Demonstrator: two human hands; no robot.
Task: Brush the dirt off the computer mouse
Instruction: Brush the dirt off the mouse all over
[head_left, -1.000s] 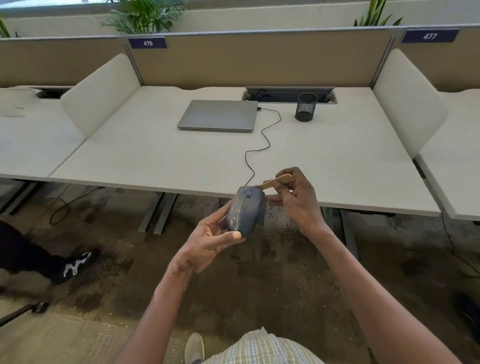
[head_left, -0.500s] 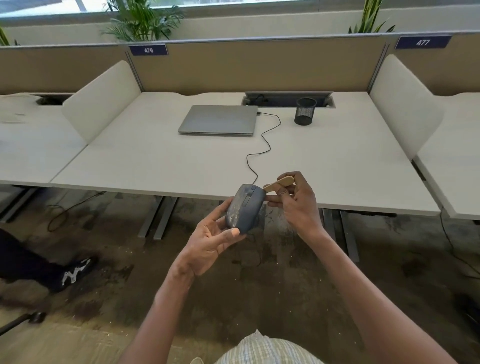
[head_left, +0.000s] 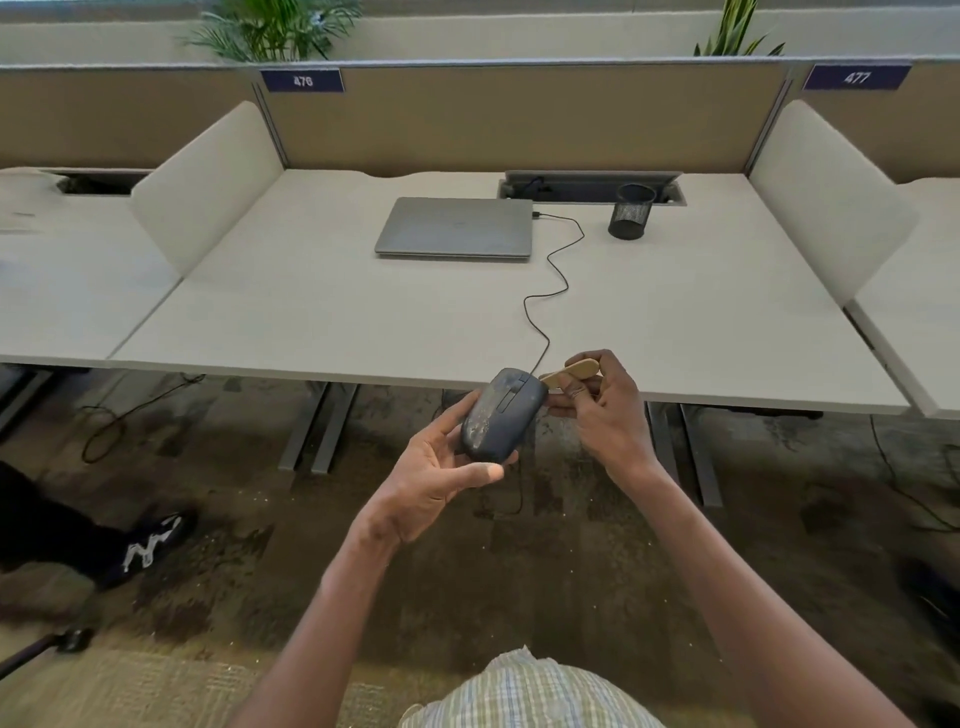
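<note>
A pale desk (head_left: 701, 322) spans the far half of the scene; a closed laptop (head_left: 454, 227) is laid on it, and a mesh pen cup (head_left: 631, 212) is set to the laptop's right. The dark computer mouse (head_left: 500, 415) is held off the near desk edge, over the floor, cupped by the left hand (head_left: 441, 475) with the thumb pressed along its near side. Pale dirt is seen on its left flank. A small wooden-handled brush (head_left: 570, 371) is pinched in the right hand (head_left: 605, 410), its head at the mouse's far right corner; the bristles are hidden. Short strokes are best directed away from the body, with the mouse turned so the speckled left flank is reached.
</note>
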